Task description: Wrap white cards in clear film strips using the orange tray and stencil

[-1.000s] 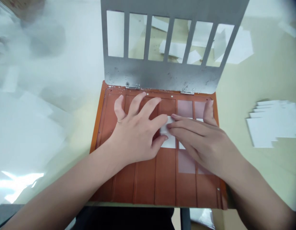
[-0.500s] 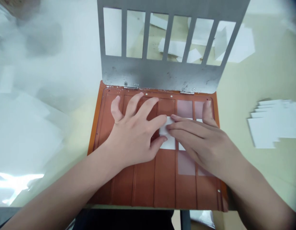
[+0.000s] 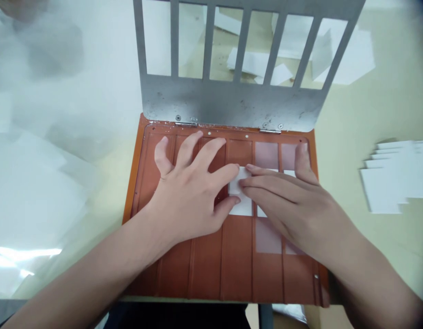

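An orange-brown grooved tray lies on the table in front of me. Its grey slotted metal lid stands hinged open at the far edge. My left hand rests on the tray with fingers spread, index finger and thumb pressing a small white card in a middle groove. My right hand lies flat with fingers stretched out, fingertips on the same card. Pale pink strips sit in the two right-hand grooves.
A fanned stack of white cards lies on the table at the right. Loose white paper pieces are scattered behind the lid. Clear plastic sheeting covers the table's left side.
Both hands stay on the white card almost unmoved. The view has shifted slightly, so the lid and tray appear a little larger and nearer.
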A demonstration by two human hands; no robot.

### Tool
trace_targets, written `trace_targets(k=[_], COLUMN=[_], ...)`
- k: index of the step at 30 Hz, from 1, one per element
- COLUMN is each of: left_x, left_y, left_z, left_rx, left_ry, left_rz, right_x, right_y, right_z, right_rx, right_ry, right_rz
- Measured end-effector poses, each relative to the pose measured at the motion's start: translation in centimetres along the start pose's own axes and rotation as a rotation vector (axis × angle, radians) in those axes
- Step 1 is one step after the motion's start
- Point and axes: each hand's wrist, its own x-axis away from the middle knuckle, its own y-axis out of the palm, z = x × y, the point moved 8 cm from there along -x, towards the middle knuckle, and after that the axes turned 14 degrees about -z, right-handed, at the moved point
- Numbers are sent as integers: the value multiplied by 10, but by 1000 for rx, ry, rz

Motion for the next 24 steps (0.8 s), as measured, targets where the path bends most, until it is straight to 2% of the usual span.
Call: trace_targets(k=[24], left_x=[0], left_y=[0], left_z=[-1], left_rx=[2], left_ry=[-17], left_rz=[-12], right_x=[1], right_y=[0], right_z=[-2], right_rx=[43], right_ry=[-12], right_rz=[-2])
